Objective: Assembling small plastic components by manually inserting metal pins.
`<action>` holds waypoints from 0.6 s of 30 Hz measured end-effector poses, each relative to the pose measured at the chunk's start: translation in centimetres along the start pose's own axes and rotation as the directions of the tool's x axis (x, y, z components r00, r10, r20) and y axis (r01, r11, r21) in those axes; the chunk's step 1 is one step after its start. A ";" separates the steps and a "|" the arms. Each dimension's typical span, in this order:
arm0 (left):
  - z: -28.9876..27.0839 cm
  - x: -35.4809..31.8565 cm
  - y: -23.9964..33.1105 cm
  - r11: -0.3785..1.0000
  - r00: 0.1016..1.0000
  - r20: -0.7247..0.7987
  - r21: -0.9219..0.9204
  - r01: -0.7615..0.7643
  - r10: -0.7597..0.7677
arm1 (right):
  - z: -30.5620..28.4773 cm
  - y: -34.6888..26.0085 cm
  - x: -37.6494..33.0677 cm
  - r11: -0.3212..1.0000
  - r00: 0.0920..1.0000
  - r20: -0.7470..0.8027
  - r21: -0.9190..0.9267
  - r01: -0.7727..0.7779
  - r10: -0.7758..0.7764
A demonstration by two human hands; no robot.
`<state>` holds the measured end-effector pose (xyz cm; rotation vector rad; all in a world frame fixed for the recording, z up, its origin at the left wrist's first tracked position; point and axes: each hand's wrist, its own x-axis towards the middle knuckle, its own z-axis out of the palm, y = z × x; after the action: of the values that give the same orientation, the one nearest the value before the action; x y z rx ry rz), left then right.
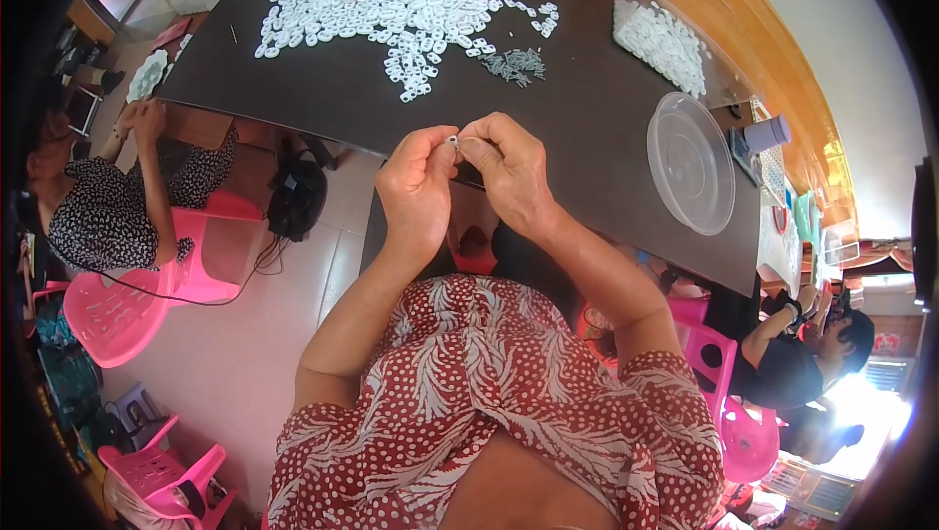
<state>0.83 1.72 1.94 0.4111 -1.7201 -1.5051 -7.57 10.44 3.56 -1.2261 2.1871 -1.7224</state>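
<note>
Both my hands meet above the table's near edge, fingertips almost touching. Between the thumb and forefinger of my left hand is a small white plastic piece with a dark hole. My right hand is pinched closed against it; its fingers hide whatever they hold. Beyond them, a large heap of white oval pieces with holes spreads over the dark table. At that heap's right end lies a little pile of thin grey pins.
A clear bin holding more white pieces stands at the far right. Nearer lies a round clear plastic lid, with a purple-grey cup beyond it. One person sits at left by a pink chair; another person is at right.
</note>
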 end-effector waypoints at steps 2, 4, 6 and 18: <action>-0.3 0.2 0.0 0.969 0.980 0.038 -0.149 0.196 -0.193 | -0.3 -0.2 0.2 0.999 1.000 0.024 0.035 -0.021 0.020; -0.3 0.3 0.0 0.960 0.978 0.041 -0.185 0.210 -0.206 | -0.8 -0.7 0.5 0.980 0.979 0.113 0.076 -0.181 0.172; -0.2 0.4 0.0 0.949 0.975 0.049 -0.221 0.224 -0.218 | -0.9 -0.6 0.6 0.974 0.972 0.124 0.085 -0.209 0.198; 0.7 0.6 -1.3 0.965 0.981 0.054 -0.177 0.193 -0.187 | -1.1 0.4 1.1 0.998 0.999 0.046 -0.057 -0.017 0.020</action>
<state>-0.37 1.50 0.98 0.4658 -1.5903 -1.8015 -9.10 10.58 4.00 -1.2410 2.2281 -1.6193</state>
